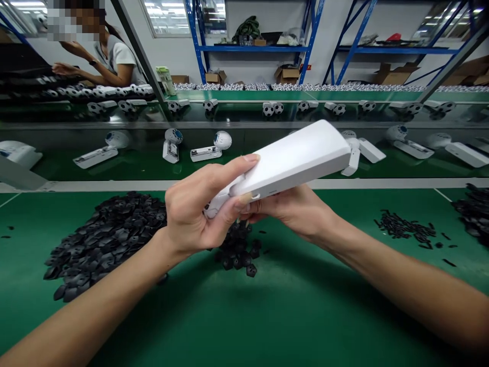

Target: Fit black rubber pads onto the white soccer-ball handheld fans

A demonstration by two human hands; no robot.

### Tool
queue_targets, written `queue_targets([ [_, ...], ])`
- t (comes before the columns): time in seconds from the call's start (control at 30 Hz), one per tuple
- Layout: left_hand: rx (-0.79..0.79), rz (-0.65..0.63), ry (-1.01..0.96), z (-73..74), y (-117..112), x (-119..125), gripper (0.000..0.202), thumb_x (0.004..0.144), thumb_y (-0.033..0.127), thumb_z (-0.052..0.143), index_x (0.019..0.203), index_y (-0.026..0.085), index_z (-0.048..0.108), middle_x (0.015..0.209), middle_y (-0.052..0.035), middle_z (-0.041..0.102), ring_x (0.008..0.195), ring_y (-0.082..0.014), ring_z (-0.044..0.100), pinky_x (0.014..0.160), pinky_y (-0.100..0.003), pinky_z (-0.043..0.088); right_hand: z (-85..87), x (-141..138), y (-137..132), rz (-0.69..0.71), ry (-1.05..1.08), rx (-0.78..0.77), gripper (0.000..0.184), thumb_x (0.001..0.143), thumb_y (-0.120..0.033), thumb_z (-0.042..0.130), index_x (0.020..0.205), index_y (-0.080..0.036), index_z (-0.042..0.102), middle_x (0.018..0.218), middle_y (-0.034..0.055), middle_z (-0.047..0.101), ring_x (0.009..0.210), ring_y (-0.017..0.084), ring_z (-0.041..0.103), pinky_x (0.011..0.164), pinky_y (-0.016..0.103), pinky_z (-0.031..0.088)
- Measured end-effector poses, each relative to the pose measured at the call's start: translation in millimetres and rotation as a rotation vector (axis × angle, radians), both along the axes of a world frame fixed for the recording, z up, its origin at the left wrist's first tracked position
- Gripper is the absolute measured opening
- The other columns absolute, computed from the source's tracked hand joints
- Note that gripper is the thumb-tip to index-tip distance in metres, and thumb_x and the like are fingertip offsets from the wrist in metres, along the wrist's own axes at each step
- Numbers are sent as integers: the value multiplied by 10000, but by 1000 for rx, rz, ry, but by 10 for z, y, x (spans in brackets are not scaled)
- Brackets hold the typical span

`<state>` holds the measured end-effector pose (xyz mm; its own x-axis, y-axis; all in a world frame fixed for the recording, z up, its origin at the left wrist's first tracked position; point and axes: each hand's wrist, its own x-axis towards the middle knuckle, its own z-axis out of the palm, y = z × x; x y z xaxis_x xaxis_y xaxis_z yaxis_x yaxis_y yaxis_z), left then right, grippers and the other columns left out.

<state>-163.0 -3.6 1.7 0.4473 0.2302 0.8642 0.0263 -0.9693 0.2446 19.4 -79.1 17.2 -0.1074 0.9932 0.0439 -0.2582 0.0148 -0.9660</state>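
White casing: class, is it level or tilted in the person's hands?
Tilted: the white casing rises from the left hand up to the right, over the right hand.

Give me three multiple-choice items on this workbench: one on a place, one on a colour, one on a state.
1. Where is the long white plastic housing? A on the shelf B held in two hands C lying on the mat
2. What colour is the loose heap of small moulded parts on the green bench mat? A black B white C red
3. The left hand and right hand are: A gloved B bare C resting flat

1 B: both hands grip it. 2 A: the heap shows black against the green. 3 B: skin shows, no gloves.
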Motion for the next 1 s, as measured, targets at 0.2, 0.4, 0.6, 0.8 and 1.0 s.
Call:
queue_targets([
  [0.2,-18,-24,40,25,-66,35,405,1080,348,565,1467,422,657,1176,-1,828,806,-241,775,698,-361,638,-45,107,65,142,-70,-145,233,751,-241,957,904,-247,783,856,2,803,827,213,789,650,307,690],
  [0.4,-77,50,-63,60,-120,27,326,1122,393,534,1396,333,700,1337,5,782,934,-222,770,776,-375,666,-132,-113,-56,-121,-203,113,433,773,-497,963,1016,-238,717,886,29,764,788,228,736,622,335,627],
  [0.6,-221,-37,-99,49,-81,96,302,1115,394,587,1382,359,725,1323,12,770,948,-202,761,785,-360,630,-164,88,67,-68,-361,215,447,871,-589,869,1055,-219,700,888,22,749,754,195,702,616,305,565],
  [0.8,-409,-51,-419,61,466,72,310,1099,455,631,1266,230,764,983,0,739,693,-103,652,579,-276,553,-359,462,358,66,-1115,301,127,948,-323,840,1003,-211,814,1053,51,821,962,243,734,737,326,474],
  [1.0,-603,-150,-445,7,710,-35,298,1101,475,630,1245,231,722,767,42,604,578,-55,593,497,-190,557,-475,407,368,178,-1332,347,179,959,-347,847,1088,-223,839,1119,67,822,1076,294,711,796,358,453],
])
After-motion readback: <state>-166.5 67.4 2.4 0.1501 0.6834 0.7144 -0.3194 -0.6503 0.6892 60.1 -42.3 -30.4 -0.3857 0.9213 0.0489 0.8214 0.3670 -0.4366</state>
